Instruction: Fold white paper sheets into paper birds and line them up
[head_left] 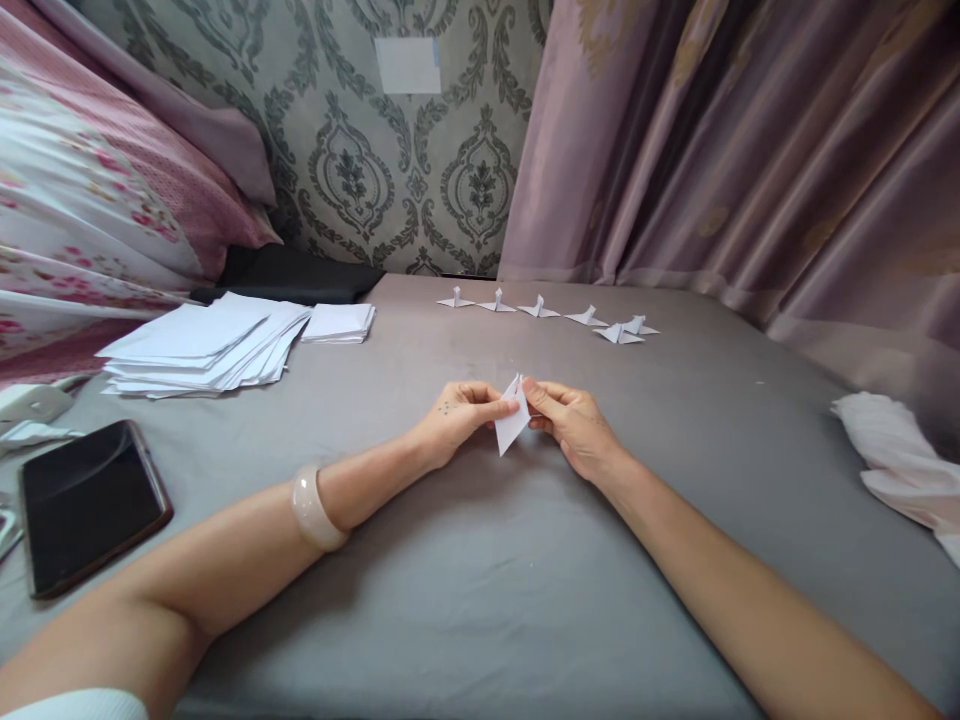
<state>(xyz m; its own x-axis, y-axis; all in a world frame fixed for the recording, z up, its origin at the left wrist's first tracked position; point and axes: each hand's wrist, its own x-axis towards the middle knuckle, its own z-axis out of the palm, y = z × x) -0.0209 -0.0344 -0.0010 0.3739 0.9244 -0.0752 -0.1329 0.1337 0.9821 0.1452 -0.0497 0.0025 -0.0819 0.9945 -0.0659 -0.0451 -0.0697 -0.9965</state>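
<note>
Between my two hands is a small piece of folded white paper point(511, 420), with a pointed end toward me. My left hand point(466, 415) pinches its left side, thumb laid across the front. On the other side my right hand point(574, 420) grips the upper right edge between thumb and fingers; some fingertips are hidden behind the paper. Farther back, several folded paper birds point(538, 307) stand in a loose row with wings spread. A translucent pale bangle point(319, 510) circles my left forearm.
A large stack of white paper point(195, 345) and a smaller stack of paper squares point(337, 323) lie at the back left, by a black cloth point(292, 275). A dark tablet or phone point(94, 505) rests at left. Crumpled white fabric point(892, 450) is at right, below the curtain point(675, 140).
</note>
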